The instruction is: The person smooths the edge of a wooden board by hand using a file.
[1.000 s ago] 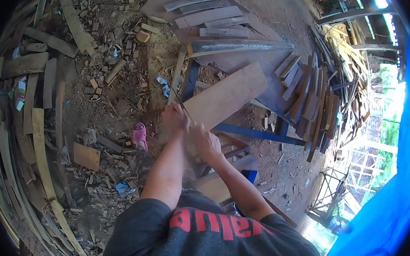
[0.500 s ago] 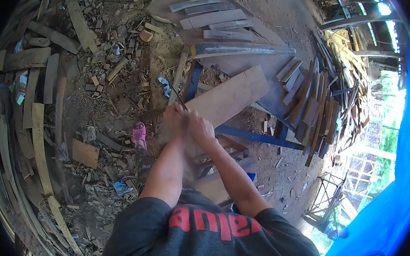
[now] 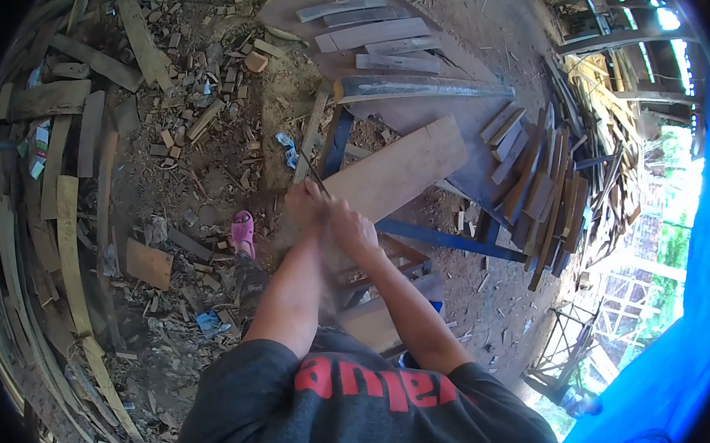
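A wide, smooth wooden board lies slantwise in front of me, its far end toward the upper right. Over the board's near-left part, my left hand and my right hand are close together with fingers closed. Between them a thin dark tool sticks out up and to the left. Its exact kind I cannot make out, and my fingers hide its lower end. My left forearm looks a little smeared.
Blue supports show under the board. Short planks lie on a brown sheet, and a pile of slats stands to the right. Scraps litter the ground at left, near a pink shoe. A blue tarp hangs at far right.
Both hands have shifted slightly to the right along with the tool, a bit more of which shows between them. The whole view has also moved slightly.
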A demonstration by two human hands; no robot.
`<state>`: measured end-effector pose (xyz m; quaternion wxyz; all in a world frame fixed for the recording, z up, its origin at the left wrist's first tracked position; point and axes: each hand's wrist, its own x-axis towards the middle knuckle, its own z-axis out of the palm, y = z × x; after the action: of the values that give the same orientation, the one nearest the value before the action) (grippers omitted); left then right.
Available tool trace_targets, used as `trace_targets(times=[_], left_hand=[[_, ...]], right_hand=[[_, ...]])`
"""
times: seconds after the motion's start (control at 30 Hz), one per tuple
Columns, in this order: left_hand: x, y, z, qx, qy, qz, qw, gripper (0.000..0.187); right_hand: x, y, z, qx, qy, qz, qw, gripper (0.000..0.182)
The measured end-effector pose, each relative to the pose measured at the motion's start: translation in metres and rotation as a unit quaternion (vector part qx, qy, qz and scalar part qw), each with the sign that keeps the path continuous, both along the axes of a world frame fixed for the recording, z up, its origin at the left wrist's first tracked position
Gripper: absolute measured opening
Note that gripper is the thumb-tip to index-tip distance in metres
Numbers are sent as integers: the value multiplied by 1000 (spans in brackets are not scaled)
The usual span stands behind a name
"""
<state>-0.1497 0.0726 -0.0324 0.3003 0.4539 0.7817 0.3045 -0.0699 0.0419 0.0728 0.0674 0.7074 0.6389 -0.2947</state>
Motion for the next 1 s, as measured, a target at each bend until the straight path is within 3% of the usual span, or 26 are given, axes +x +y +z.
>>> trace_targets(times=[0.1, 0.23, 0.3, 0.43, 0.53, 0.73, 1.0], left_hand=[[7, -1, 2, -7, 5, 23, 1000, 39], [1, -2, -6, 28, 4, 13, 1000, 38], [1, 0, -5, 48, -11, 1, 999, 38], [2, 4, 5, 25, 13, 9, 1000, 37], [5, -1, 3, 25, 20, 19, 999, 37], [2, 0, -6, 64, 14, 9, 998, 36], [4, 1, -4, 59, 39, 26, 997, 36]], right_hand=[[5, -29, 25, -22, -28, -6, 999, 12], [3, -12, 8, -18, -2, -24, 1000, 11], [-1, 14, -7, 20, 2, 24, 1000, 13], [5, -9, 7, 23, 4, 20, 1000, 12], [6, -33, 23, -37, -32, -8, 999, 12], [-6, 17, -1, -20, 42, -19, 999, 18], [2, -22, 25, -40, -16, -31, 999, 11]])
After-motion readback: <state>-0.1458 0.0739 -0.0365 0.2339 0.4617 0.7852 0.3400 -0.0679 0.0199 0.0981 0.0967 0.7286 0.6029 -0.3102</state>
